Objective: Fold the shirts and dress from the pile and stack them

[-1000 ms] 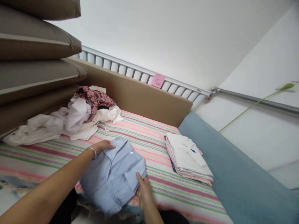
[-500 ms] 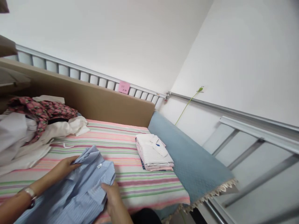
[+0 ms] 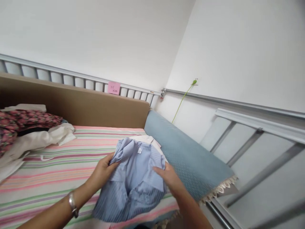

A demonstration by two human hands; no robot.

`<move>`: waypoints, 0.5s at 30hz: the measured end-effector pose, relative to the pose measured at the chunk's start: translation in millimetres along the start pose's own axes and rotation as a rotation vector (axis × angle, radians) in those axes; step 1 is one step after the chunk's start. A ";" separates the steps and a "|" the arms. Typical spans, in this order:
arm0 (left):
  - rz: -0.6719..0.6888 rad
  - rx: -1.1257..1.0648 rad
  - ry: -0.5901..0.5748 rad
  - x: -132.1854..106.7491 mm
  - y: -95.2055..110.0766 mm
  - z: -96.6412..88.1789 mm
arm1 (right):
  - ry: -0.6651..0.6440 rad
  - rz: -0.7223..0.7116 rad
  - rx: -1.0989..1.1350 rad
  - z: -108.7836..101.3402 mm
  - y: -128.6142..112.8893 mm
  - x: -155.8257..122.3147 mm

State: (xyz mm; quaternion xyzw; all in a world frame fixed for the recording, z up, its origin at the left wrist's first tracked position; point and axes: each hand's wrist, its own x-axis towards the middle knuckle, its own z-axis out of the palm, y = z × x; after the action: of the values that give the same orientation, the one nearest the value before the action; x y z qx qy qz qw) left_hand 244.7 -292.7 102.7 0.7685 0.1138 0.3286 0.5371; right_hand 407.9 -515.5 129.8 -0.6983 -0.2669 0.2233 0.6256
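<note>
Since it would droop from just one spot, I think, my left hand (image 3: pixel 104 169) pinches one side of the blue shirt (image 3: pixel 139 168) and my right hand (image 3: pixel 170 178) pinches the other. It is over the striped sheet (image 3: pixel 88 156), partly hiding white cloth (image 3: pixel 152 142) behind.

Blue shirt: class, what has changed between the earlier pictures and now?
The blue shirt has moved right over the striped cover and now partly hides the folded stack. The view has swung right. The left hand and right hand still grip the shirt; the clothes heap remains leftward.
</note>
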 end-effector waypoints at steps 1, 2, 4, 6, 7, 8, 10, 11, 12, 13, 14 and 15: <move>0.005 -0.036 0.017 9.7 -0.3 17.6 | 0.010 0.006 -0.037 -19.1 -7.9 7.6; 0.003 -0.073 0.036 19.8 -1.9 34.1 | 0.014 0.014 -0.076 -36.5 -15.0 15.9; -0.022 -0.150 0.058 40.2 -8.2 63.2 | 0.020 0.032 -0.154 -66.4 -26.8 34.3; -0.054 -0.226 0.073 59.9 -17.2 86.5 | 0.011 0.053 -0.221 -90.6 -35.9 55.1; -0.067 -0.254 0.079 69.4 -22.1 96.0 | 0.002 0.062 -0.256 -101.2 -39.6 66.8; -0.080 -0.273 0.084 78.7 -27.2 104.3 | -0.006 0.063 -0.292 -111.0 -42.7 79.4; -0.111 -0.306 0.083 97.6 -38.3 117.7 | -0.033 0.057 -0.362 -128.6 -46.8 108.3; -0.128 -0.326 0.082 107.7 -44.6 123.4 | -0.058 0.055 -0.382 -136.2 -47.3 124.8; -0.146 -0.347 0.083 118.4 -51.9 128.7 | -0.091 0.053 -0.385 -142.6 -46.3 142.8; -0.165 -0.369 0.088 129.5 -60.3 133.7 | -0.133 0.053 -0.370 -147.6 -43.4 162.0; -0.184 -0.391 0.093 140.9 -70.1 138.5 | -0.172 0.059 -0.350 -150.7 -38.1 182.1; -0.208 -0.406 0.098 152.2 -81.3 142.9 | -0.199 0.070 -0.346 -151.6 -30.2 202.5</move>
State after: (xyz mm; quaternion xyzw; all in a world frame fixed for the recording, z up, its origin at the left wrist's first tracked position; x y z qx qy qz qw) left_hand 464.2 -287.4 58.1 0.6118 0.1501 0.3245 0.7056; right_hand 656.4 -495.6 182.1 -0.7787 -0.3374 0.2634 0.4586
